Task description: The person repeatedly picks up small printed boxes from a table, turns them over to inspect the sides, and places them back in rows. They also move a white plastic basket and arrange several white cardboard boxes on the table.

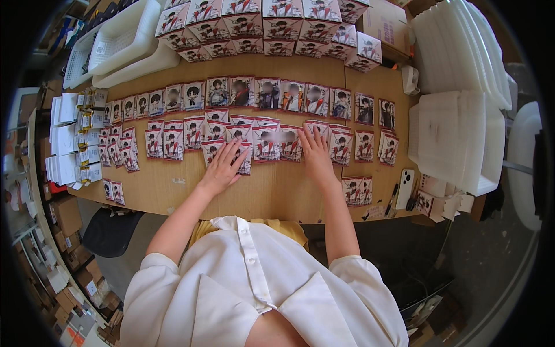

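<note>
Rows of small flat card packets with red edges and printed figures cover the wooden table point(260, 194). My left hand point(222, 168) lies with fingers stretched over a packet point(213, 148) in the near row, left of the middle. Fingers apart, my right hand point(316, 155) rests at the right side of another packet point(291, 144), its fingertips at that packet's upper edge. Between the hands lies a further packet point(266, 144). Behind them runs a far row of packets, among them one with a dark figure point(268, 94). The surfaces under both palms are hidden.
Stacked pink printed boxes point(283, 29) stand along the back. White baskets point(124, 40) sit at the back left, above small white boxes point(65, 136). Translucent plastic bins point(445, 139) rise at the right. A white phone point(405, 188) and a black pen point(393, 195) lie near the right front edge.
</note>
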